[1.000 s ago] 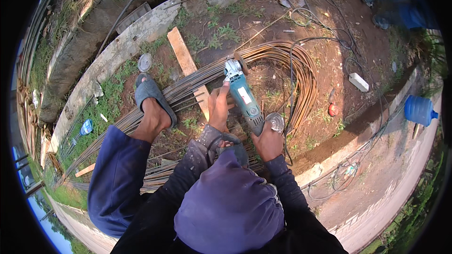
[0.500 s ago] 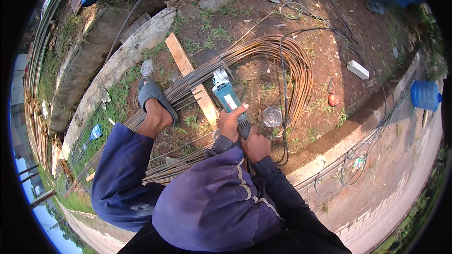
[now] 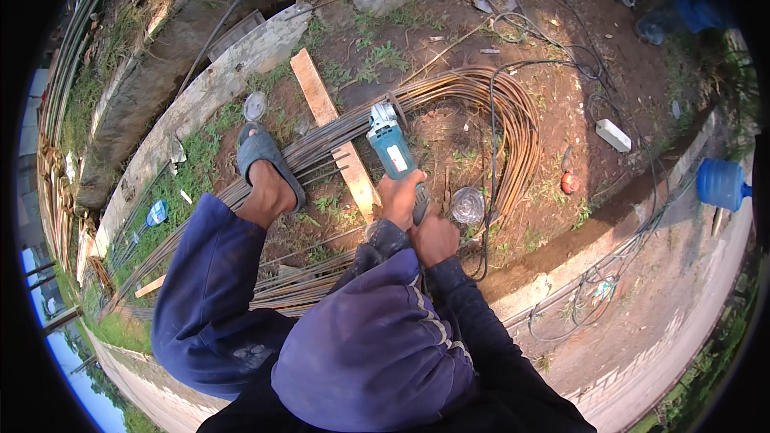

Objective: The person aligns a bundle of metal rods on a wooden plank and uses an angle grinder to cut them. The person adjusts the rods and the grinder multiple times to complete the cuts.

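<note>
Head view, and gripping the angle grinder (image 3: 392,154) two-handed: left hand (image 3: 398,200) with fingers wrapped snugly round the body, right hand (image 3: 435,239) closed over the rear end. Held above the ground (image 3: 553,124), well in from its concrete edge (image 3: 250,46). Disc (image 3: 399,112) right by the bent steel rods (image 3: 473,88); touching or not, cannot tell. Could bind and kick back if pinched between loose rods. Could spray sparks onto the sandalled foot (image 3: 269,180), or nick the black cable (image 3: 492,144) if swung right.

A teal angle grinder (image 3: 391,150) slants, its disc end at a bundle of rusty rods (image 3: 473,82) curving hook-like.
</note>
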`<state>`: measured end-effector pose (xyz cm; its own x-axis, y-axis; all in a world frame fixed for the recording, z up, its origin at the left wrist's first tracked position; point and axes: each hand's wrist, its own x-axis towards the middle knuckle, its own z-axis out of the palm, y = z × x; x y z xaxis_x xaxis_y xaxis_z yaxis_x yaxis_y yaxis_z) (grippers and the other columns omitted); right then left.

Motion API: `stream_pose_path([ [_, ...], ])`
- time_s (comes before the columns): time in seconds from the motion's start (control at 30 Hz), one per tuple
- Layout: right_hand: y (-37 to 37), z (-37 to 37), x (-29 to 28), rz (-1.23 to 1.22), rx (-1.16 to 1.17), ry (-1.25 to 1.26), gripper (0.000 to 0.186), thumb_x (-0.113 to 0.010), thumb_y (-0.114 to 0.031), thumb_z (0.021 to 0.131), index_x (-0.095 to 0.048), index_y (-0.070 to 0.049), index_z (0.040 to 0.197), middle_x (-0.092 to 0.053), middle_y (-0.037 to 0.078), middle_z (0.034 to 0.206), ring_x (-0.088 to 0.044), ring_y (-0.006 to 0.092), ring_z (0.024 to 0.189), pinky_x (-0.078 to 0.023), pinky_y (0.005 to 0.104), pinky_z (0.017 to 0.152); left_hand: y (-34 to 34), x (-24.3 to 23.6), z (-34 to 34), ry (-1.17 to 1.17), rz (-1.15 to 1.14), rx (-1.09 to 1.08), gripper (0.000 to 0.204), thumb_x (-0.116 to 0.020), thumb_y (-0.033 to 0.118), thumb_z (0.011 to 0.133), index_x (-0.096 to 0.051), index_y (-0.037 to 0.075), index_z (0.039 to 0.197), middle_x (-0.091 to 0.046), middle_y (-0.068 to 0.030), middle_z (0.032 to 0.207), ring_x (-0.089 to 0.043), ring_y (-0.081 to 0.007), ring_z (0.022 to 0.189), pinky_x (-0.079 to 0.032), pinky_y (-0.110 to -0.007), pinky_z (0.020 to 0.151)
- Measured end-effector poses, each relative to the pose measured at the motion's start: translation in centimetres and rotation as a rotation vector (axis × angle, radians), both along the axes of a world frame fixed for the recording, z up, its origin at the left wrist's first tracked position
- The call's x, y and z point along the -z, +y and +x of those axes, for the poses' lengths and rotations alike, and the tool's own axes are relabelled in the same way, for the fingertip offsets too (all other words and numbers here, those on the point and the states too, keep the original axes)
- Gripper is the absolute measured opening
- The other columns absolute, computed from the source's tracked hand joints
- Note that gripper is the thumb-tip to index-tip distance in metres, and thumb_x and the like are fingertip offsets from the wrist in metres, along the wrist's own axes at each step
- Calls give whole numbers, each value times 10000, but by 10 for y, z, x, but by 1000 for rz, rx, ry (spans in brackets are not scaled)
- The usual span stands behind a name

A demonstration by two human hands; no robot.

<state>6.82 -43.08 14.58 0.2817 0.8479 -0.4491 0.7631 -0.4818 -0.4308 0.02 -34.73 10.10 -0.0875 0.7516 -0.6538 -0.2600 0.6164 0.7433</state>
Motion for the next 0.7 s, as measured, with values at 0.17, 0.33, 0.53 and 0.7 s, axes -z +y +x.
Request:
stream_pose_path([
  [0.17, 0, 2, 3, -20, -65, -17, 494, -703, -329, 848, -491, 46, 1090, -701, 246, 825, -696, 439, 763, -546, 536, 694, 1, -4, -1, -14, -22, -13, 163, -710, 73, 798, -624, 20, 926, -629, -36, 769, -629, -158, 602, -515, -310, 555],
  [0.33, 3, 1, -1, -19, -56, 27, 498, -700, -333, 858, -483, 50, 1091, -700, 248, 826, -697, 438, 765, -545, 538, 690, 3, -15, -1, -79, -39, -18, 178, -709, 66, 795, -613, 4, 932, -628, -42, 778, -635, -159, 603, -524, -304, 554],
  [0.53, 6, -5, -1, -2, -36, 18, 492, -740, -321, 821, -489, 41, 1039, -691, 261, 809, -689, 450, 763, -539, 546, 696, 7, -14, -8, -89, -48, -17, 200, -723, 68, 783, -604, 2, 930, -621, -47, 775, -634, -164, 602, -532, -316, 549],
  [0.7, 6, -7, 7, 6, -27, 6, 496, -749, -331, 815, -491, 38, 1022, -688, 260, 791, -690, 447, 751, -541, 540, 692, 7, -12, -6, -61, -33, -33, 129, -711, 73, 800, -628, 15, 879, -633, -36, 725, -624, -153, 582, -499, -328, 536],
])
